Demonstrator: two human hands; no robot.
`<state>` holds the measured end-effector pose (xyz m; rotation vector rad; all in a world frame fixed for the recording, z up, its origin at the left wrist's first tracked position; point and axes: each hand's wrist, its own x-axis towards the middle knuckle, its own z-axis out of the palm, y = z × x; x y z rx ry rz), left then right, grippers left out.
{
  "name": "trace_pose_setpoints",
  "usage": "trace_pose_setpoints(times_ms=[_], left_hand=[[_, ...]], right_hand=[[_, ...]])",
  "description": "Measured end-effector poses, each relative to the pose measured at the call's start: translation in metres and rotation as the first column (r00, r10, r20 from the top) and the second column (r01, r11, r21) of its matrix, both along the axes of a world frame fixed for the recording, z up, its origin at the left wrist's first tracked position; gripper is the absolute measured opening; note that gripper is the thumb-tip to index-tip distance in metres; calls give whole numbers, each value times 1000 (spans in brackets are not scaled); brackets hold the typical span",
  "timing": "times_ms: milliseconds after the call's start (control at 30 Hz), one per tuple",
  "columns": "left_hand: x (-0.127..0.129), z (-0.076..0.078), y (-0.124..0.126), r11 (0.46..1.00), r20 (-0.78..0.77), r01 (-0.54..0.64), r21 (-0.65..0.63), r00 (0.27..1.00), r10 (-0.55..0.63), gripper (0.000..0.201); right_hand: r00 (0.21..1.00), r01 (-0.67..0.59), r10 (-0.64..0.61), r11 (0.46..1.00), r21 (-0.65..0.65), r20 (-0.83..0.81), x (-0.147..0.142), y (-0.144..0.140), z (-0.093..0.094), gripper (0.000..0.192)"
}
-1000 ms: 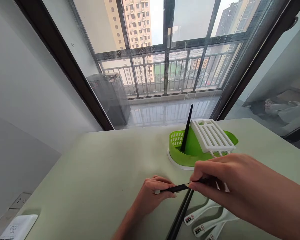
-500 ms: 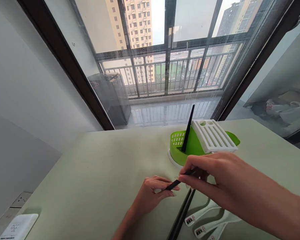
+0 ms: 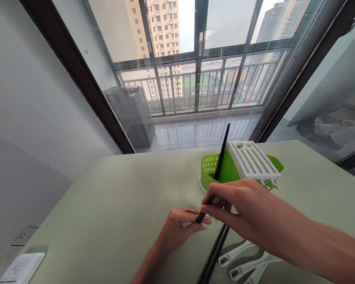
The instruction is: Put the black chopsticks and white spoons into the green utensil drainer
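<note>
**Right hand tilts a black chopstick up beside the green holder**

Compared with one second ago, the right hand [image 3: 239, 205] has moved to the left and a little away from the body, and the black chopstick [image 3: 204, 208] it carries, which lay almost flat, now slopes steeply, with its lower tip at the left hand [image 3: 182, 228]. The green holder [image 3: 225, 173] and the worktop [image 3: 112, 205] look unchanged.

Room to move: the pale green worktop is wide and free to the left of the hands, up to its far edge under the window. On the right side the space is narrower. The green holder stands just behind the right hand, with a white slotted rack [image 3: 251, 159] lying over it and one upright chopstick [image 3: 221, 157] leaning inside. Near the front edge lie two loose chopsticks [image 3: 214, 256] and some white spoons [image 3: 242, 260] with labels. A white device [image 3: 19, 268] sits at the front left corner.

Grip: the right hand's fingers are pressed together on the upper part of the black chopstick, thumb against the fingertips. The left hand rests on the worktop with its fingers curled; its fingertips are closed on something small and white, which touches the lower tip of the chopstick. I cannot tell what this white thing is.
</note>
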<state>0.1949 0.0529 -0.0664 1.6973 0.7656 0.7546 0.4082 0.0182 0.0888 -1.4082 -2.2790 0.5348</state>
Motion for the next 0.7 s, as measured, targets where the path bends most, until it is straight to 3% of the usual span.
trace_pose_setpoints(times_ms=[233,433,700], left_hand=[[2,2,0,1000,-38,-2,-26,999,1,14],[2,2,0,998,-41,-6,-57,999,3,16],[1,-2,2,997,-24,25,-71,999,-27,18]], right_hand=[[1000,13,-12,1000,26,-15,-2,0,2,21],[983,96,-86,994,59,-162,0,-1,14,20],[982,80,-68,995,60,-177,1,-4,20,20]])
